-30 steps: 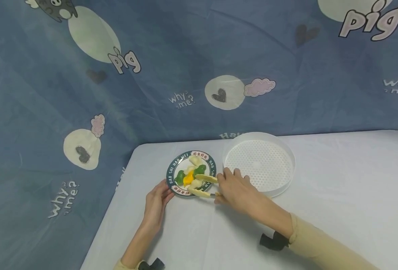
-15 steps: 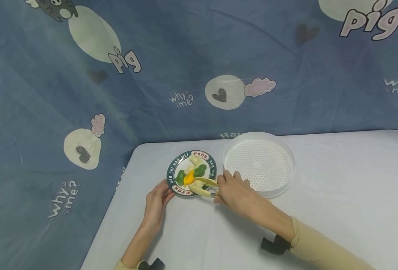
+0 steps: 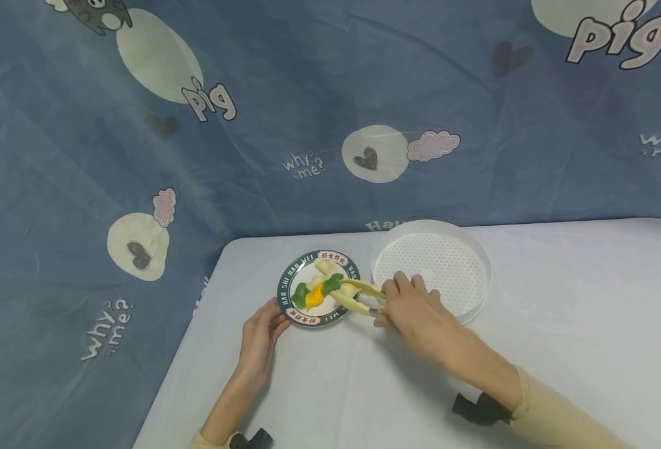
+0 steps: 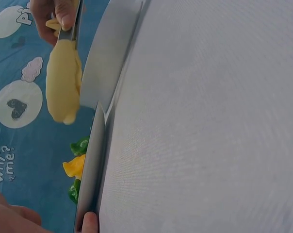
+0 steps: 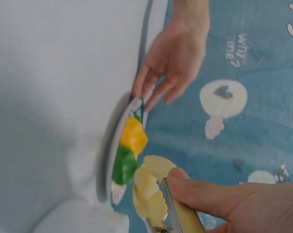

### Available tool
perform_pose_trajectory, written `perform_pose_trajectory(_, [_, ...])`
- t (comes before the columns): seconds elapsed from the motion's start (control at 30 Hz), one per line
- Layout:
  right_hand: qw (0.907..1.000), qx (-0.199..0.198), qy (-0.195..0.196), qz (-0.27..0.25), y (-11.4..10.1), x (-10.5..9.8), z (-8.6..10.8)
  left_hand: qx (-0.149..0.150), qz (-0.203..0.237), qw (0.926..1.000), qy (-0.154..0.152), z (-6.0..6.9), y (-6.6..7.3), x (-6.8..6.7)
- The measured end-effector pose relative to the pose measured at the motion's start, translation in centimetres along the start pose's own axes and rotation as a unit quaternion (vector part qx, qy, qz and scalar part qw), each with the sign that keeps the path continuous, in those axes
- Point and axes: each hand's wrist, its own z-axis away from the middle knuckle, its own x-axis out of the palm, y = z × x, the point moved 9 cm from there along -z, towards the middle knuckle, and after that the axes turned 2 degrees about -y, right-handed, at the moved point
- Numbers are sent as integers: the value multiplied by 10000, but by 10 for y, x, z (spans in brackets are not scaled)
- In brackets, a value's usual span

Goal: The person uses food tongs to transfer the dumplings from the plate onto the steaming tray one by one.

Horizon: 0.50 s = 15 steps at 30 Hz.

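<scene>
My left hand [image 3: 260,340] grips the near-left rim of a small round plate [image 3: 284,287] with a dark green, lettered border. On the plate lie two green dumpling-like pieces [image 3: 299,295], a yellow one [image 3: 313,297] and pale ones [image 3: 325,267] behind them. My right hand [image 3: 417,318] holds food tongs [image 3: 350,304] with pale yellow heads and metal arms. Between the tong heads sits a pale dumpling-like piece [image 5: 145,183], over the plate's right edge in the head view. In the left wrist view, the tong heads [image 4: 63,82] hide that piece.
A round white tray [image 3: 434,265] with a perforated base and raised rim stands just right of the plate, partly behind my right hand. The white-covered table [image 3: 566,324] ends at a blue patterned cloth [image 3: 285,112] hanging behind it.
The tongs have closed around a pale piece near the plate's front right and moved right and slightly up with it. My left hand and the plate have stayed put.
</scene>
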Motion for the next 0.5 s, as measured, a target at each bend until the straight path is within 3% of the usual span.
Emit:
perform_pose_trajectory(0.3, [9989, 227, 367, 175, 33, -26, 12, -18, 17, 10000, -20, -1, -1, 0])
perform_pose_trajectory(0.5, [9979, 300, 523, 236, 54, -30, 17, 14, -18, 10000, -32, 1, -1, 0])
